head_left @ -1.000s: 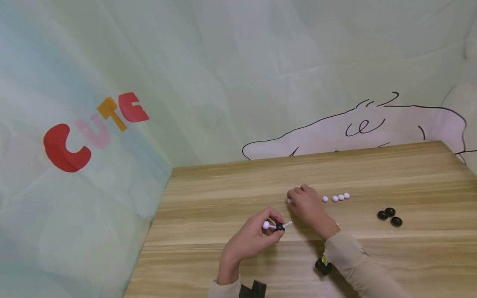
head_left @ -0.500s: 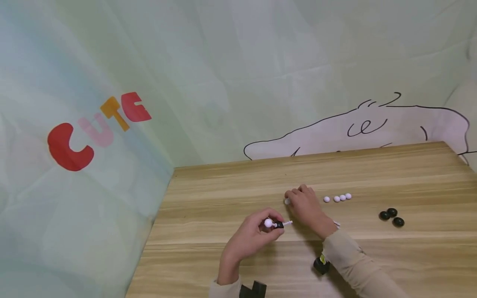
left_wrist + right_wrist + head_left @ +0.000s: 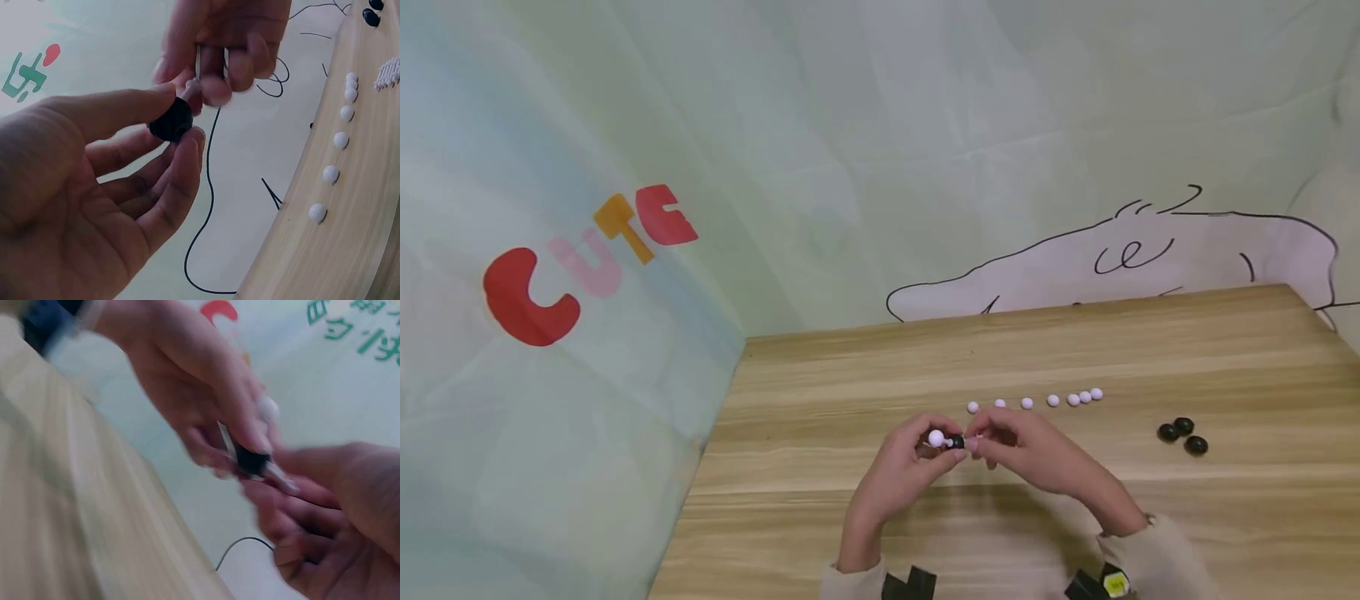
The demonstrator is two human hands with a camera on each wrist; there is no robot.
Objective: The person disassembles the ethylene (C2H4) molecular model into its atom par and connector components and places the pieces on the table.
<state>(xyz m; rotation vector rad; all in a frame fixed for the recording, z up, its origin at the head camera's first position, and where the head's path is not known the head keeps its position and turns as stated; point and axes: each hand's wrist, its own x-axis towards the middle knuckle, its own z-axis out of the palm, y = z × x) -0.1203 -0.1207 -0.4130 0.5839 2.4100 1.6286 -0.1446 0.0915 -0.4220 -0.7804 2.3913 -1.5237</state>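
In the head view, my left hand (image 3: 901, 467) pinches a black model ball (image 3: 956, 442) between thumb and fingers. A white ball (image 3: 936, 438) is joined to it by a short white connector. From the black ball (image 3: 172, 120), another pale connector stick (image 3: 192, 87) points toward my right hand in the left wrist view. My right hand (image 3: 1037, 450) pinches this stick (image 3: 282, 479) between thumb and fingers, close beside the left fingertips. Those fingers partly cover the stick's free end. The right wrist view is blurred.
Behind the hands, several loose white balls (image 3: 1027, 403) lie in a row on the wooden table (image 3: 820, 375). Farther right sit three black balls (image 3: 1183, 426). A cluster of white connectors (image 3: 389, 73) appears in the left wrist view. A printed cloth backdrop (image 3: 850, 167) borders the table.
My right hand has left the row of white balls and come back toward me to the black ball's stick, uncovering more of the row. The left hand has stayed nearly in place.
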